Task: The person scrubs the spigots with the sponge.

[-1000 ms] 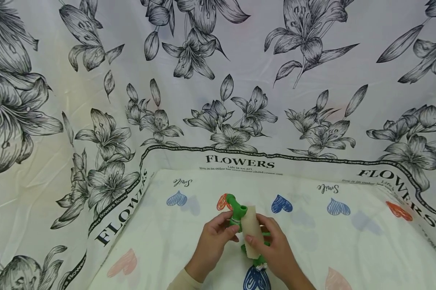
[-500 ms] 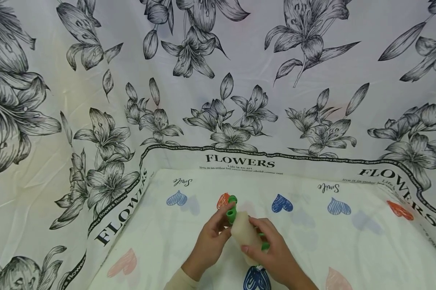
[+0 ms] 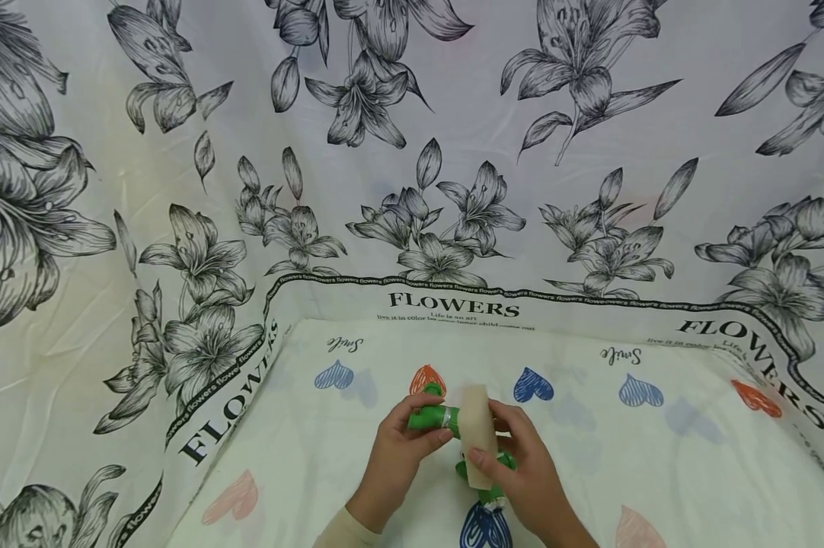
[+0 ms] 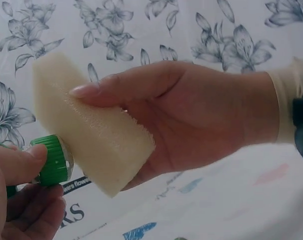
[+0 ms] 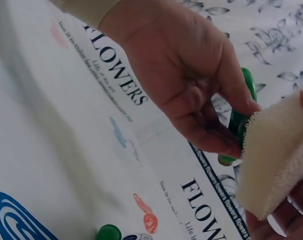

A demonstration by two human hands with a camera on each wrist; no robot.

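My left hand [image 3: 388, 468] grips a green plastic tap [image 3: 429, 418] with a silver band, lying sideways with one end right at the sponge. In the left wrist view, the thumb presses a ribbed green collar [image 4: 55, 159] that meets the sponge's side. My right hand [image 3: 535, 476] holds the cream block sponge [image 3: 477, 438] on edge, thumb on the near face, fingers behind it. The right wrist view shows the sponge [image 5: 274, 160] hiding part of the tap. Below the sponge, partly covered by it and the right hand, is another green tap-like piece [image 3: 492, 496] with a silvery end.
A white cloth [image 3: 302, 472] with printed hearts covers the work surface. Behind and at the left hangs a white curtain [image 3: 467, 114] with black flower prints. In the right wrist view, a round green end [image 5: 109, 232] shows low at the frame's edge.
The tap in my left hand has turned from pointing away to lying sideways. The sponge tilted left half a second ago and now stands straighter again. The piece below stays near the dark blue heart.
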